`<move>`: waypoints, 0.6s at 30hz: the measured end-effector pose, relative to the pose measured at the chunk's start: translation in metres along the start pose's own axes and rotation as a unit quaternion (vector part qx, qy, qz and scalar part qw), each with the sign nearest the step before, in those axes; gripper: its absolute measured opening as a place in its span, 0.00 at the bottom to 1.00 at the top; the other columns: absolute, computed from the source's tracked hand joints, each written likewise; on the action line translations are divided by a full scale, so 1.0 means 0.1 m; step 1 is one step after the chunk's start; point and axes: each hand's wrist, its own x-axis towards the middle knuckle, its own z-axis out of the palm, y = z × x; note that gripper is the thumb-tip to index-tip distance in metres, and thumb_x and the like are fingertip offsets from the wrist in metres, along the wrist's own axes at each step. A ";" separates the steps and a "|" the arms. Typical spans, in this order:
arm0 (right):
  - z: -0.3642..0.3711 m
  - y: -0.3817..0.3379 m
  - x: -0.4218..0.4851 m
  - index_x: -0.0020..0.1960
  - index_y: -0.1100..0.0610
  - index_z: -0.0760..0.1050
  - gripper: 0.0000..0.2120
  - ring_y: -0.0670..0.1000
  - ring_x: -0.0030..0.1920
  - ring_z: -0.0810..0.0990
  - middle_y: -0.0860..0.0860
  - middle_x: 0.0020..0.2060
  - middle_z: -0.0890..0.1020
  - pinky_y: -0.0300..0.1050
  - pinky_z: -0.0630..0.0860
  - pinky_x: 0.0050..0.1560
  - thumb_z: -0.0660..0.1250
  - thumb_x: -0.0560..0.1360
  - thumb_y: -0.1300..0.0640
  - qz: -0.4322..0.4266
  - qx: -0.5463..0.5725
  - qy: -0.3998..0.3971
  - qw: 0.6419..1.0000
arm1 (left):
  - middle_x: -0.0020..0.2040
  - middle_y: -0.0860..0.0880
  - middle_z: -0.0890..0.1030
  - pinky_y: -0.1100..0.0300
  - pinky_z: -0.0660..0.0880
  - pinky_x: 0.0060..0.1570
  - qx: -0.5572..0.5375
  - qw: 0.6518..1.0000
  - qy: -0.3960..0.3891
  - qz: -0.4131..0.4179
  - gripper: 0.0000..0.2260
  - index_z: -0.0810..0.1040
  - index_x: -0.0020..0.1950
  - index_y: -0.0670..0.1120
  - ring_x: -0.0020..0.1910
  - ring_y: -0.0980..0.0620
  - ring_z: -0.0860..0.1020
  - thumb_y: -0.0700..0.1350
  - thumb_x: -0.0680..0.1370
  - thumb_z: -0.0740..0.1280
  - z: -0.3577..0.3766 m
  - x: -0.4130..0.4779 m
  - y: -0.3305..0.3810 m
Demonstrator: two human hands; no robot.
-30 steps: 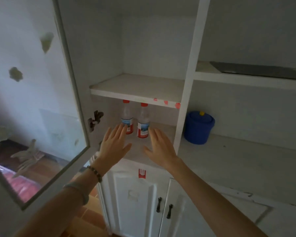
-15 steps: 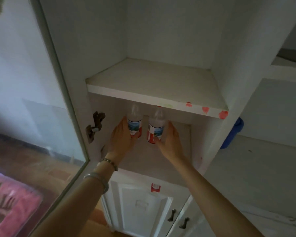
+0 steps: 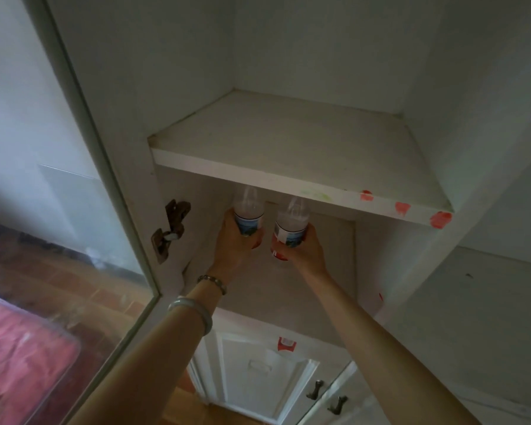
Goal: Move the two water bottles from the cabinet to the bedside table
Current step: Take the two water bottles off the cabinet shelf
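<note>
Cabinet (image 3: 288, 167): bottles (image 3: 248, 214) within hands (image 3: 238, 243).

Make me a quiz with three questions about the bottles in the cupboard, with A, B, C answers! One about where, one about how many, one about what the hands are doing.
1. Where are the bottles?
A. On the upper shelf
B. In the compartment under the upper shelf
C. On the floor

2. How many bottles are there?
A. One
B. Two
C. Three

3. What are the hands doing?
A. Each grips one bottle
B. Both hang open
C. Both pull a door handle

Answers: 1 B, the left bottle and right bottle sit below the upper shelf. 2 B, only those two show. 3 A, the left hand and right hand each wrap one bottle.
</note>
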 end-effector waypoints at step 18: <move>-0.12 0.06 -0.16 0.60 0.56 0.69 0.31 0.45 0.45 0.77 0.48 0.50 0.79 0.30 0.72 0.39 0.79 0.62 0.56 -0.012 -0.043 0.007 0.999 | 0.47 0.51 0.77 0.57 0.77 0.45 -0.046 0.998 -0.026 -0.017 0.23 0.69 0.55 0.47 0.47 0.51 0.78 0.39 0.66 0.76 -0.17 -0.28 0.04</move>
